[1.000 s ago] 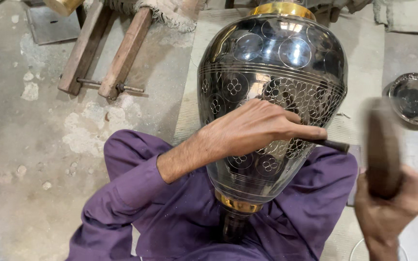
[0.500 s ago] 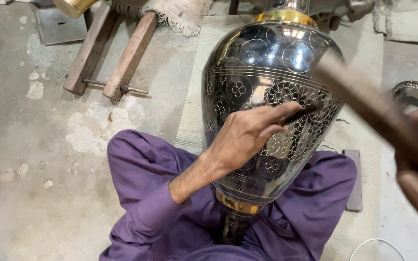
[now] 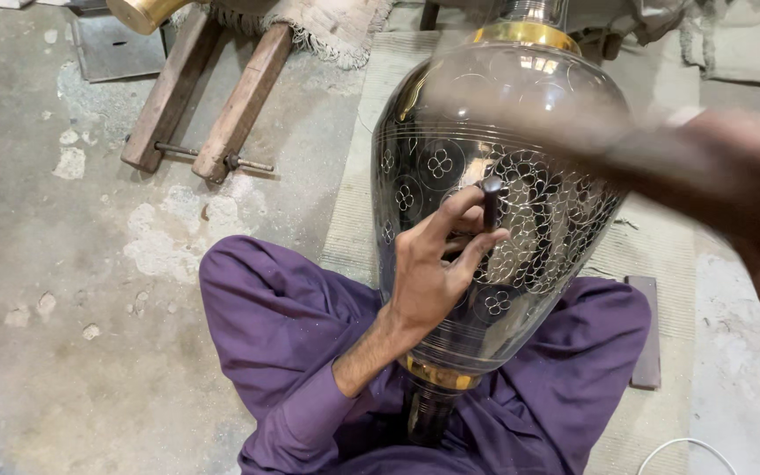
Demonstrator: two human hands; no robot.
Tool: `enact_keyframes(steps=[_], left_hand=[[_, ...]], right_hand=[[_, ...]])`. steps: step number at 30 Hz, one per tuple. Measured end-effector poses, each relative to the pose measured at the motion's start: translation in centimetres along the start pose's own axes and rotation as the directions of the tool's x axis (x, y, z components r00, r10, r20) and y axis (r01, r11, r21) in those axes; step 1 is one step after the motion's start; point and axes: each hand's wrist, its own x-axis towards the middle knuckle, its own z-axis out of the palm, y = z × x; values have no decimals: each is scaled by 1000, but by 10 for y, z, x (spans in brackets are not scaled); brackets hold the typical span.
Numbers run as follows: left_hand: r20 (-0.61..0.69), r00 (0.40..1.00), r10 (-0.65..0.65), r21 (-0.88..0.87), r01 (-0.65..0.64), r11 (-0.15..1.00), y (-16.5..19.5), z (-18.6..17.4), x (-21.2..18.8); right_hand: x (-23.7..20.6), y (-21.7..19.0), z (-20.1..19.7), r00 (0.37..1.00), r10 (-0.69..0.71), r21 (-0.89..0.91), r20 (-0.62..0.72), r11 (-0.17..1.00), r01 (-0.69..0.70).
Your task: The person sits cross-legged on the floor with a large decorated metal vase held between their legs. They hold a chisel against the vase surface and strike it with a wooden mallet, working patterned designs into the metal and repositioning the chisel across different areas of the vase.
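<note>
The vase (image 3: 503,202), large, dark and cut with flower patterns, lies tilted across the lap, its base toward the body and its gold-banded neck pointing away. The right hand (image 3: 749,202) is only a blur at the right edge, and a blurred streak, perhaps a mallet (image 3: 538,105), runs from it across the upper vase; whether the fingers are closed I cannot tell. The left hand (image 3: 437,264) rests on the vase's side, nearer to the pattern, fingers pinched together around a short dark chisel (image 3: 492,200), whose end points up out of them.
</note>
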Motion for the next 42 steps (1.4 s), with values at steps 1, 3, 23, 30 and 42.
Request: enact_keyframes(steps=[1, 3, 23, 30, 42], left_hand=[[2, 1000, 13, 17, -13, 1000, -1, 0, 1], [9, 999, 40, 51, -40, 998, -3, -1, 4], [737, 633, 237, 63, -413, 908, -11, -6, 76], [803, 575, 156, 107, -397, 912, 2, -12, 78], [735, 657, 169, 180, -430, 885, 17, -17, 72]], right_hand=[[-5, -12, -4, 1000, 10, -272, 13, 962, -6], [-15, -34, -14, 996, 82, -662, 36, 749, -38], [-92, -2, 70, 921, 18, -486, -389, 845, -222], [-130, 64, 132, 746, 146, 121, -650, 989, -88], [-95, 3, 94, 709, 350, 485, -613, 874, -12]])
